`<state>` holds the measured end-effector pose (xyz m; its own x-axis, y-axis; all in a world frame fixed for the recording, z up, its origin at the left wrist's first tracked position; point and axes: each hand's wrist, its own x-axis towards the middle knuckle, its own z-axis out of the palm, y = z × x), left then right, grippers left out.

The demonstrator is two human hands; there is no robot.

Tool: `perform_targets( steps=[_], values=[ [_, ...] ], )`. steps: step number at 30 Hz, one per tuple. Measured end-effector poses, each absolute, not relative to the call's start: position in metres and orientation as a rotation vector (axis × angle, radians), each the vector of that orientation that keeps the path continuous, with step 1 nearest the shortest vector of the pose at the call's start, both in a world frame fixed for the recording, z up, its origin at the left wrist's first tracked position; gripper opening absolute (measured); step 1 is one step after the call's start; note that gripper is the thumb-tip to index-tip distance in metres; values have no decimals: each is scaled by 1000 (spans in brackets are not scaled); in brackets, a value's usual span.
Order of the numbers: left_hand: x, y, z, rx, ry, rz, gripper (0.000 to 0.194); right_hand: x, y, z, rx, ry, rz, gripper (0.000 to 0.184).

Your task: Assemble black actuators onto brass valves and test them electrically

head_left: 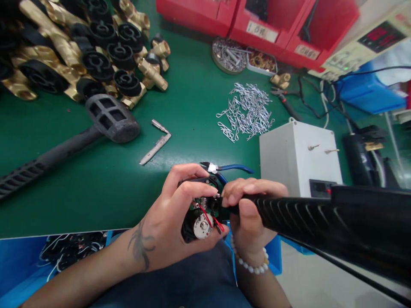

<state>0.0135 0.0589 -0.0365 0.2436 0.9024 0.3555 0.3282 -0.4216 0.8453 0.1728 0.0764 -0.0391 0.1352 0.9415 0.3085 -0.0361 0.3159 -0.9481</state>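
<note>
My left hand (175,214) is closed around a small black actuator unit (201,214) with a silver motor, a green circuit board and red wires showing. My right hand (250,214) grips a black ribbed electric screwdriver (321,218) whose tip meets the unit near my left thumb. Both hands hover just in front of the green table's near edge. The screwdriver's tip is hidden between the fingers.
Blue-handled cutters (231,168) lie just behind my hands. A white box (298,156) stands to the right. A black mallet (105,122), a metal bent tool (156,141), a pile of wire clips (247,112), brass valves (96,51) and red bins (266,25) fill the table (96,184).
</note>
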Motion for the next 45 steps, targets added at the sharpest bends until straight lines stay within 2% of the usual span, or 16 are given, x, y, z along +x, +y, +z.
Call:
perform_targets(
  steps=[3,4,9,12,18,20,23,27,32,38,41,45],
  values=[
    [12,61,-34,1912,1112,1123,42,166,80,-19,-850,-1093,760,7],
    [12,61,-33,1923,1115,1118,43,165,79,-8,-853,-1040,779,7],
    [15,59,-34,1870,1132,1149,41,158,65,26,-961,-937,889,15],
    [17,56,-37,1809,1139,1205,39,154,64,27,-953,-998,914,14],
    [19,54,-41,1797,1177,1221,40,162,84,54,-996,-1275,1103,34],
    [19,54,-39,1814,1179,1220,41,165,91,61,-993,-1323,1155,35],
    [19,57,-36,1884,1176,1195,43,160,99,58,-983,-1329,1144,29],
    [17,60,-32,1950,1179,1161,46,144,102,44,-942,-1223,971,28],
    [19,59,-32,1960,1134,1163,49,152,108,45,-946,-1201,1021,35],
    [22,55,-32,1957,1125,1184,46,157,130,46,-987,-879,1120,55],
    [22,55,-32,1967,1130,1164,47,148,137,35,-948,-950,1194,64],
    [22,55,-33,1942,1120,1173,49,144,136,22,-940,-1106,1214,61]
  ],
)
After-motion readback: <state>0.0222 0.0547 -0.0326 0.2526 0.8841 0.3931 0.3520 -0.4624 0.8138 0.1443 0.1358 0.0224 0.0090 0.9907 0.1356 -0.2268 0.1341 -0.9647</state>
